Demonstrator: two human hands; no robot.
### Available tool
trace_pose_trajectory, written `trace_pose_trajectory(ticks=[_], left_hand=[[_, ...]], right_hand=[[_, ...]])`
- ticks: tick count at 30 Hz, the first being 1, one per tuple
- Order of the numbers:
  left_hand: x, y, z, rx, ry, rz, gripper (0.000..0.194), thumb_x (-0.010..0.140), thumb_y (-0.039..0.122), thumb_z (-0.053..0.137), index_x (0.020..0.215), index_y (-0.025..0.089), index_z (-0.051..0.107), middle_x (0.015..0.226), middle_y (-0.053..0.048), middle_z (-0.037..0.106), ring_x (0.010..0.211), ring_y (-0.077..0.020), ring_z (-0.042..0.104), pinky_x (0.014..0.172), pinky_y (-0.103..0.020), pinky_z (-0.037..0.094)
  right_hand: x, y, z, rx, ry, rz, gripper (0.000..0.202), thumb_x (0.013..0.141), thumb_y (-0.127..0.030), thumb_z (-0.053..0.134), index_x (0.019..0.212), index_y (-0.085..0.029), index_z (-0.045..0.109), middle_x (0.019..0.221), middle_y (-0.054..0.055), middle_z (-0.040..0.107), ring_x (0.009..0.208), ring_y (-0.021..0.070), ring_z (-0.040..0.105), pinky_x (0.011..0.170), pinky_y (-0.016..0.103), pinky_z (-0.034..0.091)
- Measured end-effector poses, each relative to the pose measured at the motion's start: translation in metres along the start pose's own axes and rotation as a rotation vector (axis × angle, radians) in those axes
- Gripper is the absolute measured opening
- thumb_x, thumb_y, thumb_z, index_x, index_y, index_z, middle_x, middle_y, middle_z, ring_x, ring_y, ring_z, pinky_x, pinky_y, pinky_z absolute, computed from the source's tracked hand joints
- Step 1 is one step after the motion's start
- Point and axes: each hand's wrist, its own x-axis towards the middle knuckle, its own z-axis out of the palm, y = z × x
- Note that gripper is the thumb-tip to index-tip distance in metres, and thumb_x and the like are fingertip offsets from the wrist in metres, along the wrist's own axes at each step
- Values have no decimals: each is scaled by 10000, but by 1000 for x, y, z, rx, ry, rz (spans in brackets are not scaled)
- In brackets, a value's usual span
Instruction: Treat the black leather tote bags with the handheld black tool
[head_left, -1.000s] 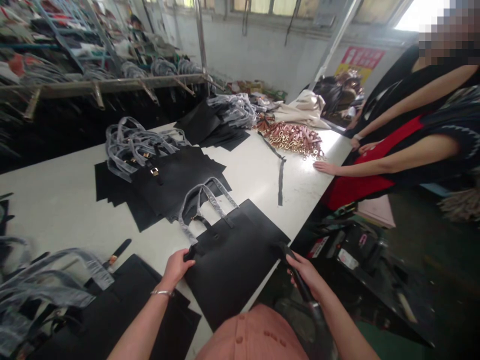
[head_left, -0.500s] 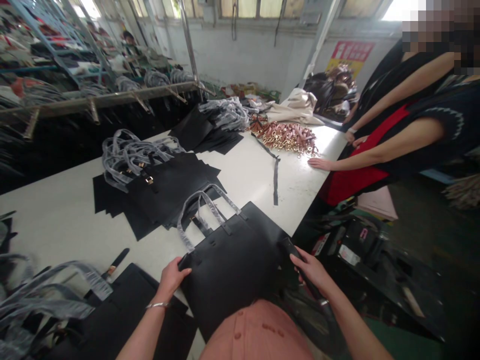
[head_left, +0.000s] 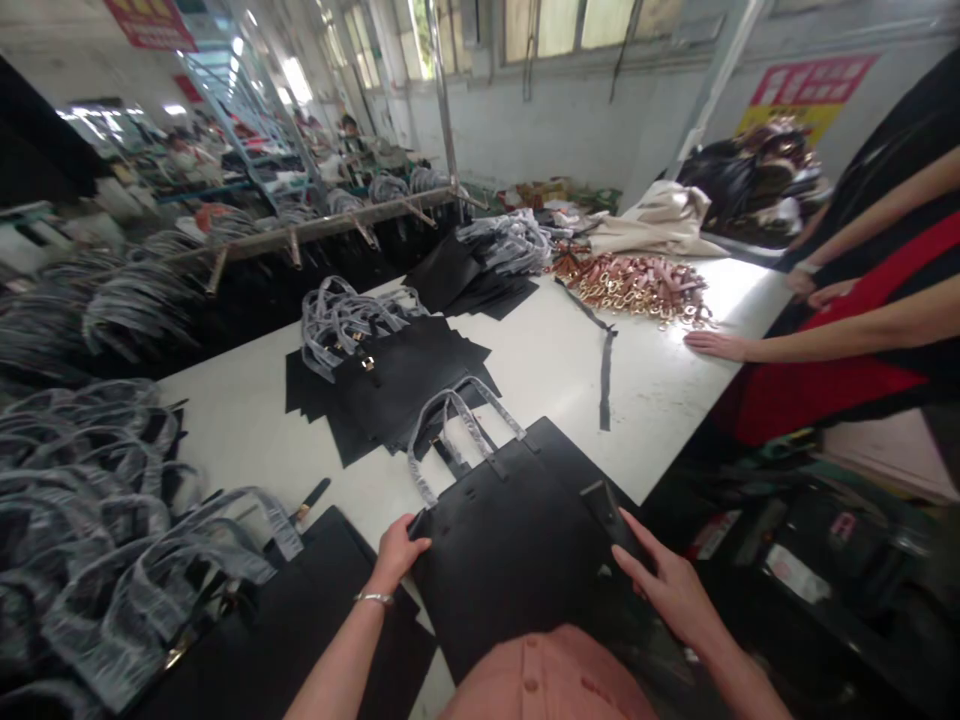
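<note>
A black handbag [head_left: 517,530] lies in front of me at the table's near edge, its plastic-wrapped handles [head_left: 457,420] pointing away. My left hand [head_left: 401,555] is closed on the bag's upper left edge, thumb on top. My right hand [head_left: 656,570] wraps round a black flat-mouthed nozzle [head_left: 604,510], which looks like the end of a vacuum hose. The nozzle's mouth is over the right part of the bag; I cannot tell whether it touches. The bag's lower end is hidden by my clothing.
Fanned black bag pieces [head_left: 397,375] lie beyond the bag, and more wrapped handles [head_left: 112,550] are piled at left. A heap of pinkish straps with gold rings [head_left: 637,285] sits on the white table [head_left: 555,350]. A co-worker's hand [head_left: 716,345] rests at its right edge.
My view has turned left, so things sit further right. The nozzle has moved from the bag's right edge to over its surface. My left hand keeps hold of the bag.
</note>
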Motion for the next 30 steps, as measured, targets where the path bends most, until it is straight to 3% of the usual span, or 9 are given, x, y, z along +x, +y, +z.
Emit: trace_pose_trajectory(ticks=[6,10,14,18,21,23,25,27,30], left_hand=[[-12,-1,6,-227,7,-61,182,698,203,692,863,128,679,834,-57,725,826,-238,680,754,-318,506],[-29,17,-6,-563,-76,-52,319,780,384,643,961,124,674,902,-86,737,824,-234,701,732,-318,544],[-51,59,-52,-1138,-118,-64,441,680,370,760,1039,135,657,876,-82,739,751,-226,707,695,-306,565],[-70,108,-122,-1250,-79,-25,462,649,310,755,1062,131,651,804,-59,730,668,-217,703,610,-282,570],[-72,145,-148,-1228,-182,-17,444,637,241,754,1057,143,649,780,-38,720,642,-207,697,583,-275,570],[-65,170,-138,-1200,-296,-45,411,642,200,759,1034,146,648,767,-35,712,624,-193,687,563,-263,564],[-53,192,-107,-1216,-384,-55,334,686,213,751,996,138,648,790,-54,709,627,-175,676,565,-246,557],[-39,207,-59,-1273,-433,-6,284,789,324,692,991,131,644,926,-103,710,724,-177,685,653,-259,571],[-26,206,18,-1121,-484,141,473,915,560,465,1163,180,599,1280,-145,596,1058,-247,637,893,-388,542]], right_hand=[[12,-30,27,56,-112,-28,704,800,-542,603,1420,-229,489,484,-60,585,476,186,616,513,273,473],[18,-41,42,60,-183,-64,693,799,-520,609,1409,-206,504,486,-52,602,461,186,611,507,277,479],[19,-40,47,46,-161,-88,684,801,-517,613,1405,-214,502,518,-51,625,479,187,626,532,280,493],[21,-29,47,71,-132,-14,709,810,-538,596,1430,-227,446,598,-46,664,475,178,623,499,273,489],[23,-21,44,98,-88,9,734,805,-554,597,1441,-236,415,746,-27,716,477,159,613,495,270,493],[24,-17,41,94,-50,11,741,800,-564,602,1438,-235,419,740,-30,714,489,161,617,509,271,496],[26,-15,35,88,-1,22,747,797,-576,598,1438,-234,423,668,-43,691,494,173,621,507,271,491],[29,-14,26,90,59,51,755,797,-586,587,1441,-228,423,621,-46,674,498,187,627,498,275,488],[33,-13,8,86,168,102,762,790,-600,579,1439,-228,436,649,-26,702,514,203,637,498,286,492]])
